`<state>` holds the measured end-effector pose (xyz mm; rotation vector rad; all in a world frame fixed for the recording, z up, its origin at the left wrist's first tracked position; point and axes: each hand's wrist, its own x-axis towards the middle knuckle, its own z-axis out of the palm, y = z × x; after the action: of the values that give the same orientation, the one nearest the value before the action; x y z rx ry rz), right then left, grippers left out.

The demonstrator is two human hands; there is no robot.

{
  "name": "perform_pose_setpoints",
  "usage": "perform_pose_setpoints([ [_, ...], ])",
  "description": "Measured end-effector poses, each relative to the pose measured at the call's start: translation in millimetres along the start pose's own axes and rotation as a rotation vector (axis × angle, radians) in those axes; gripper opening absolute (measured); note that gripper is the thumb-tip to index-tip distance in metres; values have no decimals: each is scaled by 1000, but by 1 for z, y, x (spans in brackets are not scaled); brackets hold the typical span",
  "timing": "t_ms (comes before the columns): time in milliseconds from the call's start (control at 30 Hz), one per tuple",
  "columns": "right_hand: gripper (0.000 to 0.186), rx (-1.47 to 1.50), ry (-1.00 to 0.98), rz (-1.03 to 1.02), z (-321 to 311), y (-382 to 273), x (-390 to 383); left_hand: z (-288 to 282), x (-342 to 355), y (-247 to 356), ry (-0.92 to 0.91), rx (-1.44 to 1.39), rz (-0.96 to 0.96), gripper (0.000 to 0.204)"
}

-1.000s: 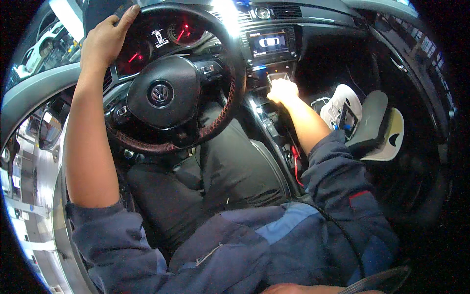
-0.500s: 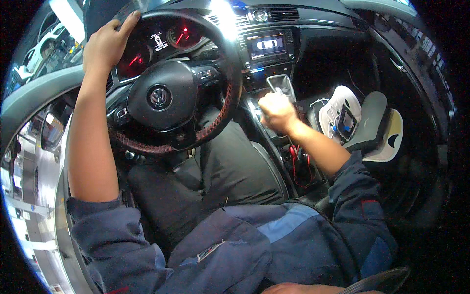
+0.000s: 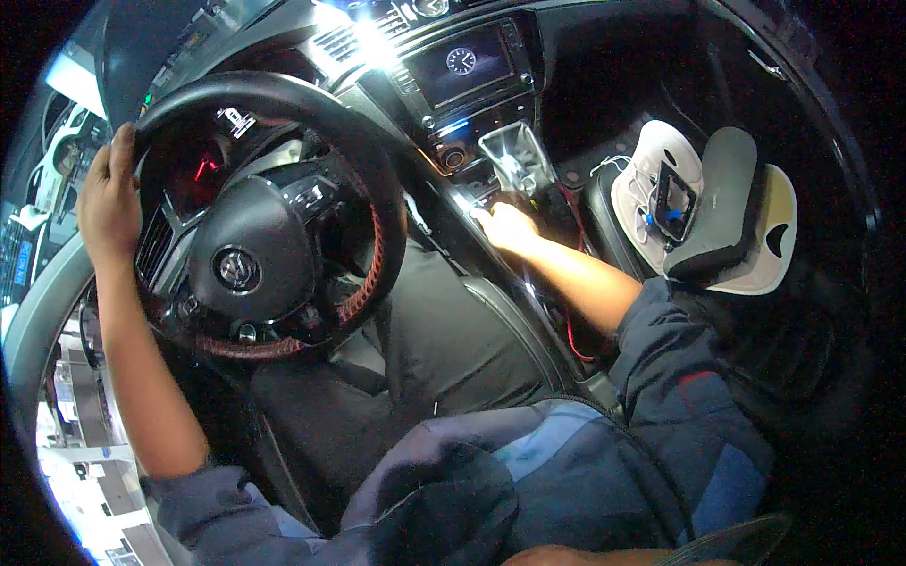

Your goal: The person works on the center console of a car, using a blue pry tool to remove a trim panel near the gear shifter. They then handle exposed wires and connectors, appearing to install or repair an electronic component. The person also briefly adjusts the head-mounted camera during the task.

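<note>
My left hand (image 3: 109, 198) is closed against the outer left side of the black steering wheel (image 3: 283, 90), fingers pointing up along the rim. Red stitching runs down the wheel's right side. Over the centre console, my right hand (image 3: 508, 227) lies just below the gear lever (image 3: 519, 156), whose top is wrapped in clear plastic. A digit of that hand stretches left onto the console panel beside the lever. Its other fingers are partly hidden and overexposed. I see nothing held in it.
A lit screen (image 3: 462, 66) with a clock dial sits in the dashboard. On the passenger seat are white pads (image 3: 651, 151), a grey cushion-like piece (image 3: 722, 208) and a small black-framed device (image 3: 675, 206) with a cable. A red cable (image 3: 574, 344) runs along the console.
My view has turned, shifting the wheel left and down. My right hand has moved slightly back from the gear lever, a digit now on the console. The screen changed from a car picture to a clock.
</note>
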<state>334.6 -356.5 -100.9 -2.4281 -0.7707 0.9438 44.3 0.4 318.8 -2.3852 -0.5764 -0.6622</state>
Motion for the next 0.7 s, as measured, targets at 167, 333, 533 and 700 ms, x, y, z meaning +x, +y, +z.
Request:
perform_pose_setpoints([
  [167, 61, -1, 30, 7, -9, -8, -4, -10, -5, 3, -60, -323, -287, 49],
  [333, 58, -15, 80, 39, -10, -13, -5, -10, -9, -25, -63, -412, -359, 51],
  [533, 53, 28, 125, 54, 0, -16, 1, -17, -20, -23, 89, -87, 146, 34],
  [700, 57, -90, 140, -22, 1, -15, 3, -24, -17, 32, 89, -244, -252, 54],
])
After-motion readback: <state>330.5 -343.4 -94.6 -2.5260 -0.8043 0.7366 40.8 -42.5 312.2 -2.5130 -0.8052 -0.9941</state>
